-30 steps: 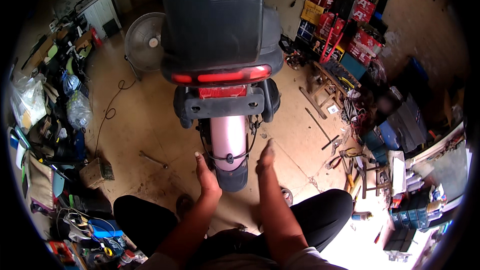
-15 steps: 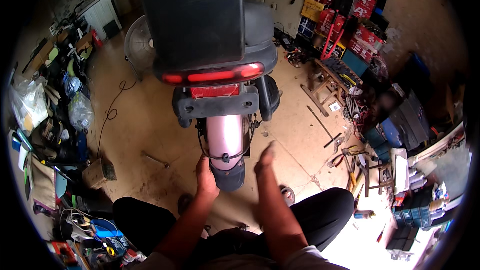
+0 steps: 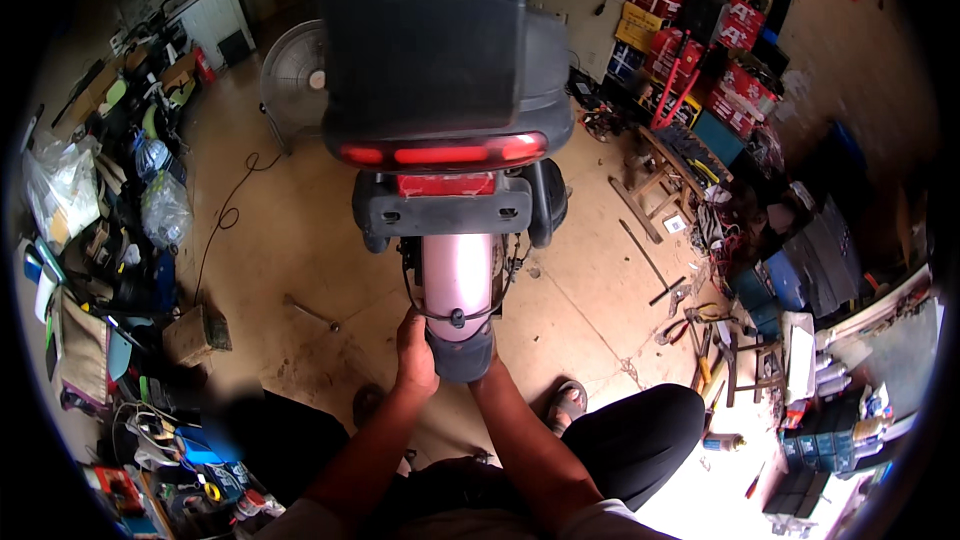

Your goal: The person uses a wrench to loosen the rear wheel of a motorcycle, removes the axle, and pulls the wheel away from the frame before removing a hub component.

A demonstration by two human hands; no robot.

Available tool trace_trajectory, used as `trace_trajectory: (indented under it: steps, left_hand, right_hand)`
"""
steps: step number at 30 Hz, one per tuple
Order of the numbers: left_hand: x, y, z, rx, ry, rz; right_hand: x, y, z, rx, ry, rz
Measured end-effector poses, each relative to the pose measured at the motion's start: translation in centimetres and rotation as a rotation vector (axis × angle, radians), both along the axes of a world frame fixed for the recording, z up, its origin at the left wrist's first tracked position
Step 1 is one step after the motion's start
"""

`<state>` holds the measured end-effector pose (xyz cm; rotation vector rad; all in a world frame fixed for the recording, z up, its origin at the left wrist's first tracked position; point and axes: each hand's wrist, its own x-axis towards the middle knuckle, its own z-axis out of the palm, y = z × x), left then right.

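Before me is the rear of a scooter, with a black seat or backrest [image 3: 420, 35], a red tail light [image 3: 440, 152], a pink rear mudguard [image 3: 455, 270] with a thin cable across it, and a black flap [image 3: 458, 355] at its bottom. My left hand [image 3: 412, 360] is against the left side of the mudguard and flap, its fingers mostly hidden behind them. My right hand [image 3: 486, 376] reaches in at the flap's lower right, its fingers hidden behind it. I cannot see what either hand grips.
A fan [image 3: 292, 75] stands behind the scooter. Bags [image 3: 60, 190] and clutter line the left. Red boxes [image 3: 740, 100], a wooden stool [image 3: 655, 185], pliers [image 3: 690, 320] and other tools lie to the right. A wrench [image 3: 310, 310] and a cord [image 3: 225, 220] lie on the floor.
My left hand has moved forward onto the side of the mudguard. My right hand has swung inward from the open space on the right to behind the black flap.
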<state>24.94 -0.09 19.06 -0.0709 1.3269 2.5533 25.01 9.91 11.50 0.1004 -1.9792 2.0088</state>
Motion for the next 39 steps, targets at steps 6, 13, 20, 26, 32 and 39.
trace_trajectory:
  steps: [6, 13, 20, 26, 32, 39]
  left_hand:
    - [-1.3, 0.1, -1.0, -0.076, -0.083, 0.149]
    - [-12.9, -7.6, -8.9, -0.378, -0.178, 0.688]
    - [-6.9, 1.5, -5.9, 0.224, -0.259, -0.185]
    - [-6.3, 2.0, -7.3, 0.006, -0.413, 0.056]
    - [-5.2, 1.8, -8.6, 0.007, -0.401, 0.005]
    - [-4.3, -0.4, -7.7, 0.210, -0.285, -0.157]
  right_hand:
    - [-1.4, 1.5, -3.0, -0.742, -0.185, 0.117]
    - [-3.7, 0.6, -1.2, -1.013, -0.335, 0.170]
    - [0.3, 3.5, -3.7, -1.085, -0.306, -0.004]
    - [1.8, 4.7, -3.5, -1.132, -0.276, -0.075]
    - [-2.6, 4.6, -4.4, -1.049, -0.367, -0.033]
    - [-5.8, 2.8, -8.2, -0.837, -0.574, -0.137]
